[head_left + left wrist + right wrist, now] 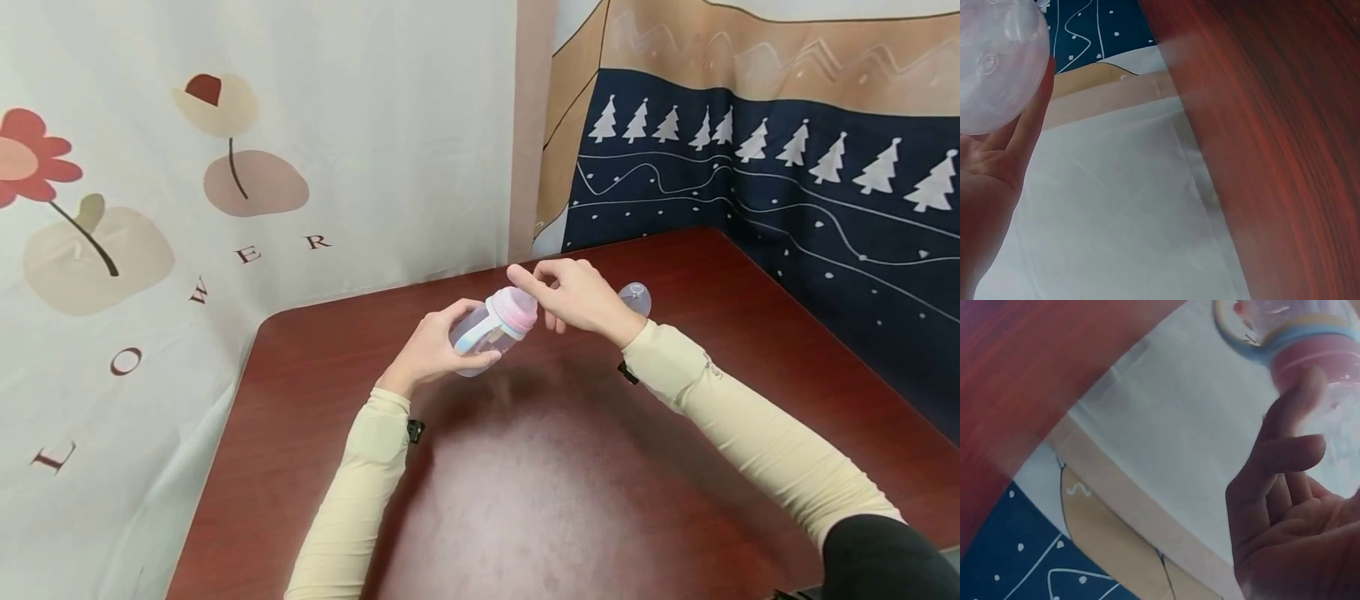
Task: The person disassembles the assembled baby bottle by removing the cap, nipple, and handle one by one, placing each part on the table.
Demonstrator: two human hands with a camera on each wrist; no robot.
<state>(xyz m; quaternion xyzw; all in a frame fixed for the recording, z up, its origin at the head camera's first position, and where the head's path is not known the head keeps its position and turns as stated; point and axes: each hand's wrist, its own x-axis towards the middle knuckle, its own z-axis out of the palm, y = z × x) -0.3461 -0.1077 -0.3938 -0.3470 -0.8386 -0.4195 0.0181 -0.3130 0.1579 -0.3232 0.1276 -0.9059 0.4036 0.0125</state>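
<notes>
- Fingers (461,309) of the left hand (423,346) are curled round a translucent plastic baby bottle (493,332), gripping it by its body.
- That bottle is held above the bench, tilted so its pink ring-shaped collar (514,309) points up toward the right hand (577,296); a pale blue and white handle (476,335) runs along its side.
- Right-hand fingers are partly bent beside the collar and the translucent top; the right wrist view shows one fingertip overlapping the pink, but I cannot tell whether they pinch it.
- Cream stretch-fabric sleeves cover both forearms, the left sleeve (345,508) and the right sleeve (772,450), with a black fabric upper sleeve (885,554) farther up the right arm.
- Beneath everything lies a reddish-brown wood-grain bench (510,517), glossy where light falls on it.
- Beyond the right wrist, a clear dome-shaped cap (636,297) sits apart from the bottle, partly hidden by that wrist.
- At the back left hangs a white cloth (405,125) printed with flowers and brown letters.
- At the back right hangs a navy cloth (675,179) with white fir trees beneath a tan band.
</notes>
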